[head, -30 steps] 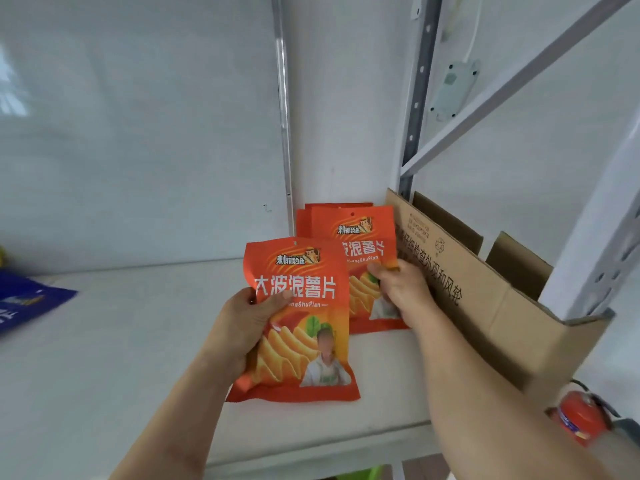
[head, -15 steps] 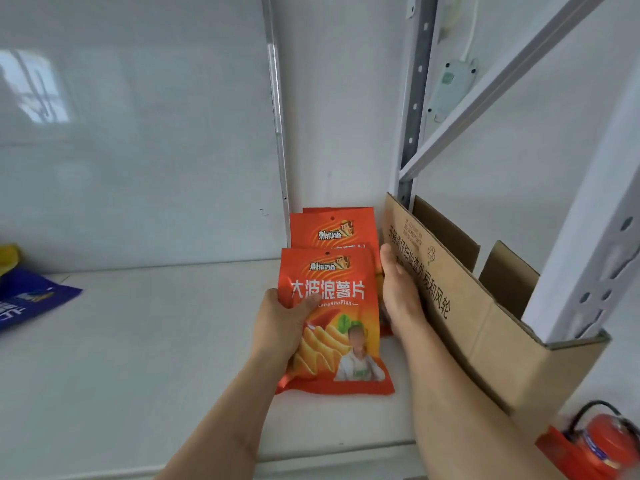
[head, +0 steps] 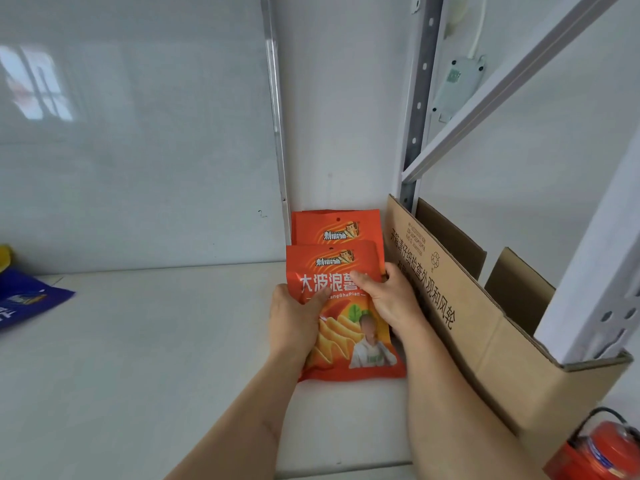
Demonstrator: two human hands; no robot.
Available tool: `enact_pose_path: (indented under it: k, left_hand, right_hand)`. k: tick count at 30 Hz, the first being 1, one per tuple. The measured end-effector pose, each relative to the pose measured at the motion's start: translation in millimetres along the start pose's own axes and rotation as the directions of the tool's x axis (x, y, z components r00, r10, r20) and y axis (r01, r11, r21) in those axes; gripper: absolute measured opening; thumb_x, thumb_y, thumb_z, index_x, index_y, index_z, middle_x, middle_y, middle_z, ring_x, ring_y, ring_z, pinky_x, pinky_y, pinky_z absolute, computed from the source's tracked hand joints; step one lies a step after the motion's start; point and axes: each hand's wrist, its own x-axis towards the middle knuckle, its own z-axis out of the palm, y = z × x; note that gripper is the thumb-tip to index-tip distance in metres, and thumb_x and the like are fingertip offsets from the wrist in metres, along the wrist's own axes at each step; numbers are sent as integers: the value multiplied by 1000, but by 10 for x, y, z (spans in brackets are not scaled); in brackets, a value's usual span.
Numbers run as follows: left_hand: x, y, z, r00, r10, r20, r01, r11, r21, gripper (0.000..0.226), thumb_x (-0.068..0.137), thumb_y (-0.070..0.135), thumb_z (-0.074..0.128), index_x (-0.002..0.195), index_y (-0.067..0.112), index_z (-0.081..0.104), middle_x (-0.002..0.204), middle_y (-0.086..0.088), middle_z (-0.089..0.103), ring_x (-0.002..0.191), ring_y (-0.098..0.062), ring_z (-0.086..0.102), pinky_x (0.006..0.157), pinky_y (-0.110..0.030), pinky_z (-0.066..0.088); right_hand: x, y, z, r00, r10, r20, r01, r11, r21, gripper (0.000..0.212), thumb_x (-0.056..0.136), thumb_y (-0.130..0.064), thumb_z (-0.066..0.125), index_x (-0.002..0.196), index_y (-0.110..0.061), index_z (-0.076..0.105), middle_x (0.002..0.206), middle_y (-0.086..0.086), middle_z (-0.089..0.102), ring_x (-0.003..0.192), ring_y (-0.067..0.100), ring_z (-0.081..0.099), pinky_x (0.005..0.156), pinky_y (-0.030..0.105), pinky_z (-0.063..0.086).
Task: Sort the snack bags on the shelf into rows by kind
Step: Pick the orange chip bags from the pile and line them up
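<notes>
An orange chip bag [head: 349, 341] rests on the white shelf [head: 138, 358] at the far right, in front of other orange bags [head: 337, 227] of the same kind that lean against the back wall. My left hand [head: 294, 320] grips the front bag's left edge, thumb across its face. My right hand [head: 388, 299] holds its upper right edge, fingers over the printed characters. A blue snack bag [head: 27, 297] lies at the shelf's far left, with a yellow bag [head: 5, 256] just behind it.
An open cardboard box [head: 491, 344] stands against the bags' right side, by the white shelf upright [head: 599, 265]. A red fire extinguisher [head: 602, 452] is at the lower right. A grey perforated post [head: 419, 98] rises behind the box.
My left hand carried the front orange bag right and back, against the leaning row. My right hand left the rear bags and closed on this bag's upper right edge.
</notes>
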Motion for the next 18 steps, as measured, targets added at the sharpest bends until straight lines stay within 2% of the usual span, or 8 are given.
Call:
enact_pose_path:
  k: [2,8,14,18]
  left_hand:
    - [35,-4,34,1000,-3,0,3,1000,9,52,82,48,77,116,17,54,110,0,67,94,-19,66,67,-29,50]
    - [131,-20,130,1000,4,-6,-4,999,46,52,82,49,76,115,17,52,115,-2,65,101,-23,65,87,-41,55]
    - [121,2,110,1000,12,23,-13,998,62,54,82,51,74,117,16,51,117,-3,64,105,-25,64,90,-44,55]
    - [135,25,22,999,4,45,-7,997,77,58,86,57,67,123,14,51,122,-5,63,108,-25,63,94,-44,54]
  right_hand:
    - [37,9,5,1000,-3,-21,2,999,-42,53,79,-36,83,122,-17,58,107,-1,72,89,12,71,73,26,57]
    - [119,7,21,998,-23,-58,14,990,-139,48,82,-38,79,119,-17,59,104,-3,70,82,2,65,59,13,46]
    - [102,-17,36,996,-18,-90,0,980,-199,51,82,-39,79,120,-14,59,109,2,71,81,9,66,59,19,47]
    - [-11,-164,41,991,-29,-130,-9,958,-288,53,82,-41,78,122,-15,55,113,1,70,75,6,61,56,16,41]
